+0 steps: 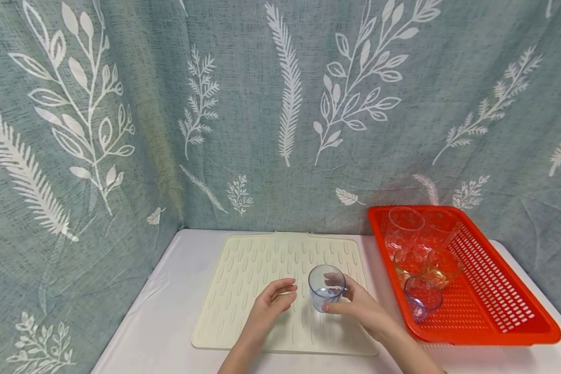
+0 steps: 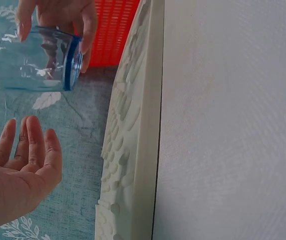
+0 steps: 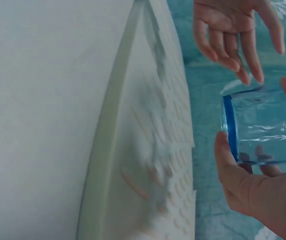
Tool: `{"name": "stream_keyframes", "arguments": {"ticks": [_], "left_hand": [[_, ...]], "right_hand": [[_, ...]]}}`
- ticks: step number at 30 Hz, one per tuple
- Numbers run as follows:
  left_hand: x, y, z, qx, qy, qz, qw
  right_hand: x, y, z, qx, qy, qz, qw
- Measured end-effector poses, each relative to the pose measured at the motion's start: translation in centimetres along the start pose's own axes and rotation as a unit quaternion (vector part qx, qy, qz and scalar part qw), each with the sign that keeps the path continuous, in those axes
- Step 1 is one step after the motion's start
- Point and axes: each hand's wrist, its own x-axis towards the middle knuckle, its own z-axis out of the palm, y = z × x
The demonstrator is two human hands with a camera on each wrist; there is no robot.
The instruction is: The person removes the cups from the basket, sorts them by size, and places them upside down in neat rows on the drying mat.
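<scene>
A clear blue-tinted drinking glass is held up above the cream ridged drying mat, its mouth upward. My right hand grips it from the right side, thumb on the near side and fingers behind it. The thick blue base shows apart from the mat in the left wrist view, where the same glass is seen from the side. To the left of the glass, my left hand is held over the mat with fingers loosely bent and nothing in them. A small gap separates its fingertips from the glass.
At the right stands a red perforated plastic basket. Its left part holds several glasses: tall clear ones, yellowish ones and a purple-tinted one. A white tabletop lies under everything, and a leaf-patterned curtain hangs behind.
</scene>
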Motion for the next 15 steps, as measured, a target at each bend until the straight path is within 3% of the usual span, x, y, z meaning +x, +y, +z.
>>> {"name": "stream_keyframes", "arguments": {"ticks": [9, 15], "left_hand": [[0.0, 0.5, 0.3, 0.042, -0.012, -0.007, 0.9990], [-0.1, 0.7, 0.5, 0.065, -0.022, 0.008, 0.9976]], "right_hand": [[0.0, 0.1, 1.0, -0.095, 0.012, -0.011, 0.9954], [-0.1, 0.0, 1.5, -0.158, 0.016, -0.046, 0.9862]]}}
